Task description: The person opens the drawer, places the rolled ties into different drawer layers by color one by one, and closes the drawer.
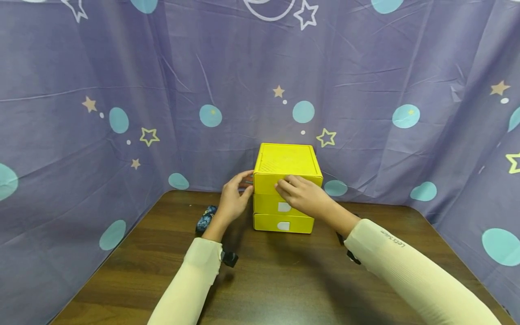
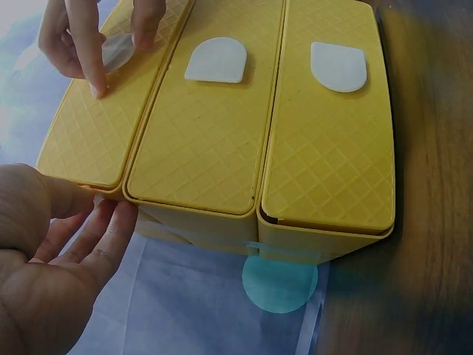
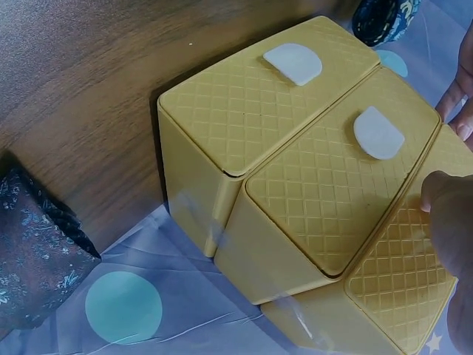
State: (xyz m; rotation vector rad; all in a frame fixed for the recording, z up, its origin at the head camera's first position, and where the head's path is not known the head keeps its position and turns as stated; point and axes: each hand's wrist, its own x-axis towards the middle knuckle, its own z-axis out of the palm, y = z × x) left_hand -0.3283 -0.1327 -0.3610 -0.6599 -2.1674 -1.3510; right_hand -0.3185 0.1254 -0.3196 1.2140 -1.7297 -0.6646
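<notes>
A yellow three-drawer box (image 1: 287,159) stands upright on the table, its drawer fronts facing me. My left hand (image 1: 232,198) rests against the left side of the box near the top drawer, its fingers extended along the wall and edge. At the front of the top drawer (image 2: 92,140), my right hand (image 1: 302,195) has its thumb and fingers around the white pull tab (image 2: 118,53), partly covering it. White tabs also show on the middle drawer (image 2: 199,133) and bottom drawer (image 2: 329,148), both closed.
A dark blue patterned pouch (image 1: 206,219) lies left of the box, beside my left forearm. Another dark patterned cloth item (image 3: 37,259) sits to the right, mostly hidden by my right arm in the head view. A purple curtain (image 1: 243,81) hangs behind the wooden table (image 1: 264,280).
</notes>
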